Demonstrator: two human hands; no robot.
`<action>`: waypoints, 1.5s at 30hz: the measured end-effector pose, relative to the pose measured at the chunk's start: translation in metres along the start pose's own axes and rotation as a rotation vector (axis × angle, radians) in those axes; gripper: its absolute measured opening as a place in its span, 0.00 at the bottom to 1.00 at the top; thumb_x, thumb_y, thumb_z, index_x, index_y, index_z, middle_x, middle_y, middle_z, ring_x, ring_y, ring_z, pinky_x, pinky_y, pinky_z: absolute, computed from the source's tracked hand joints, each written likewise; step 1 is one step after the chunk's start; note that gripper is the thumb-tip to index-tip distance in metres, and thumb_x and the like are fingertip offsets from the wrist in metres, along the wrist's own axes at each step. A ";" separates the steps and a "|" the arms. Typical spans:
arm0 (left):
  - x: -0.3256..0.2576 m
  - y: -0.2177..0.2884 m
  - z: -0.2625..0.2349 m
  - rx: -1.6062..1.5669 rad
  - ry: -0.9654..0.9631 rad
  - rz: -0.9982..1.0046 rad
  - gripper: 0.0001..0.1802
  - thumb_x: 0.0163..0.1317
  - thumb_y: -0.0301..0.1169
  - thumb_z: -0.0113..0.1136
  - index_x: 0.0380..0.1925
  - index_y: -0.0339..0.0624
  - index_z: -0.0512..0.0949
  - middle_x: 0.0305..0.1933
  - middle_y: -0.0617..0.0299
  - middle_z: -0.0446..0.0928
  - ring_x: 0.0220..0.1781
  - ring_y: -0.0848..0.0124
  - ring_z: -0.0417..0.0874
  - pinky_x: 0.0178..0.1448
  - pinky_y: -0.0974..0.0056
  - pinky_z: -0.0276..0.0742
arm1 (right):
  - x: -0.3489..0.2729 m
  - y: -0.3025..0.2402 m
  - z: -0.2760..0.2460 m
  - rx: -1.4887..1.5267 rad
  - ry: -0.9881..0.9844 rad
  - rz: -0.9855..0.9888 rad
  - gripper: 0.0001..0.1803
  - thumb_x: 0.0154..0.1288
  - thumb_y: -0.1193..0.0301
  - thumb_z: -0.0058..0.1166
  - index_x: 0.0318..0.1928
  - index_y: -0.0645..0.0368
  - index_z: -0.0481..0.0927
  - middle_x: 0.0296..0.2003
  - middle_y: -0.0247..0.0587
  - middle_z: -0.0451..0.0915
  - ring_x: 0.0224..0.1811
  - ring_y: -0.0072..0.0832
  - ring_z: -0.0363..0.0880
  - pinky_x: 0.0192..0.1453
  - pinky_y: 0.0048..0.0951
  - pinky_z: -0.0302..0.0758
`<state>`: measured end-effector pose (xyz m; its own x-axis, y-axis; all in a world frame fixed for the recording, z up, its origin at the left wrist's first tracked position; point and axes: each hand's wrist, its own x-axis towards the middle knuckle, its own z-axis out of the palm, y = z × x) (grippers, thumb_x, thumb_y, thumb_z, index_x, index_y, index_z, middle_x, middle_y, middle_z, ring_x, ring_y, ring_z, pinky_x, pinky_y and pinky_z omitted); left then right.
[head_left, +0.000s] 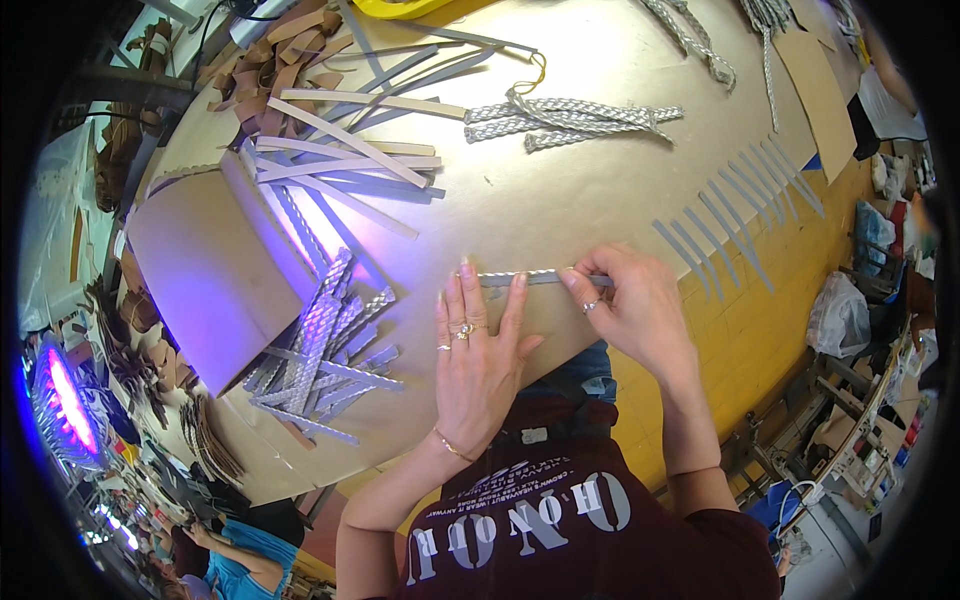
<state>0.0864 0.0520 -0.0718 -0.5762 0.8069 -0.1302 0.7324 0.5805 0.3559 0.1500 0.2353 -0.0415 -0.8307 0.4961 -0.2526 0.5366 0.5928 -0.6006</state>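
Left hand [478,345] lies flat, fingers spread, palm down on the gold-toned cardboard worktable [560,200], fingertips pressing the left part of a narrow silver-grey braided strip [535,277]. Right hand [628,300] pinches the strip's right end between thumb and forefinger; its other fingers curl over and hide that end, so where the strip stops is hard to tell. Strip lies flat near the table's front edge, right in front of the person's body. Rings show on both hands, thin bracelet on the left wrist.

Left of the hands, a loose pile of silver braided strips [325,355] sits half under a tilted brown cardboard sheet [205,275], lit violet; count not readable. Further back, flat grey and beige cut strips [350,160] cross each other. Bundle of finished silver braids [570,120] lies at centre back. Row of thin grey strips [735,215] hangs over the table's right edge. Fisheye rim blurs the floor clutter.
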 end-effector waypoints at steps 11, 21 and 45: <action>0.006 0.017 0.000 0.247 0.014 -0.006 0.38 0.65 0.55 0.56 0.74 0.66 0.62 0.74 0.25 0.53 0.76 0.35 0.57 0.78 0.39 0.52 | -0.012 0.003 0.004 -0.022 0.161 0.129 0.13 0.62 0.65 0.67 0.30 0.62 0.81 0.23 0.42 0.80 0.23 0.32 0.81 0.29 0.33 0.74; 0.009 0.022 0.000 -0.010 -0.117 0.042 0.42 0.65 0.47 0.61 0.73 0.38 0.60 0.79 0.49 0.54 0.79 0.48 0.55 0.79 0.43 0.49 | -0.018 0.018 -0.002 0.131 0.221 0.235 0.13 0.64 0.65 0.66 0.32 0.62 0.82 0.20 0.39 0.79 0.21 0.28 0.76 0.28 0.30 0.71; 0.025 0.054 0.019 -0.004 -0.109 0.098 0.47 0.62 0.52 0.61 0.73 0.34 0.59 0.80 0.49 0.52 0.81 0.49 0.53 0.80 0.46 0.49 | -0.028 0.020 0.008 0.246 0.402 0.170 0.10 0.62 0.68 0.67 0.32 0.61 0.80 0.25 0.41 0.78 0.25 0.33 0.77 0.31 0.34 0.72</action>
<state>0.1182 0.1053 -0.0738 -0.4595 0.8667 -0.1942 0.7813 0.4985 0.3757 0.1822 0.2281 -0.0528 -0.5858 0.8066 -0.0791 0.5685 0.3394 -0.7494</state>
